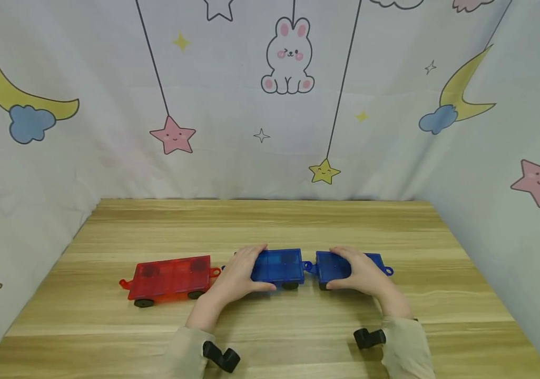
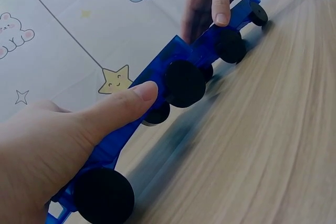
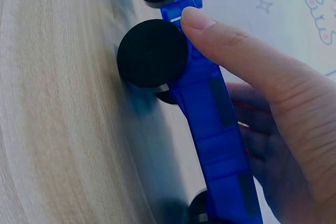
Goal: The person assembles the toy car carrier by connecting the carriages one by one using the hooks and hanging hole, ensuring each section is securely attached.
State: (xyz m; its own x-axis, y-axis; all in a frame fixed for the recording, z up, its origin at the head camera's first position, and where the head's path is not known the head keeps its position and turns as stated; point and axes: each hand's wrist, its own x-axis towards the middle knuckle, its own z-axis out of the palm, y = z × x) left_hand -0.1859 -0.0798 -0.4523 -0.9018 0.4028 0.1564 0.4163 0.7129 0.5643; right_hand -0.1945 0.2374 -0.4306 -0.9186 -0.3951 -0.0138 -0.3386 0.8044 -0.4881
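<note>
Two translucent blue toy train cars with black wheels stand end to end on the wooden table. My left hand [image 1: 237, 278] grips the left blue car [image 1: 281, 265] across its width, thumb along the near side. With my right hand [image 1: 361, 272] I hold the right blue car [image 1: 326, 267] the same way, its thumb close to a wheel [image 3: 152, 53]. Between the cars, the hook and ring [image 1: 308, 267] overlap; whether they are latched I cannot tell. A red car [image 1: 172, 279] stands at left, its ring close to the left blue car's end, partly hidden by my left hand.
Wood-grain table [image 1: 270, 337] lies under the cars. A white curtain [image 1: 232, 173] printed with stars, moons and a rabbit closes off the back and both sides. Black wrist mounts [image 1: 222, 357] sit on both sleeves.
</note>
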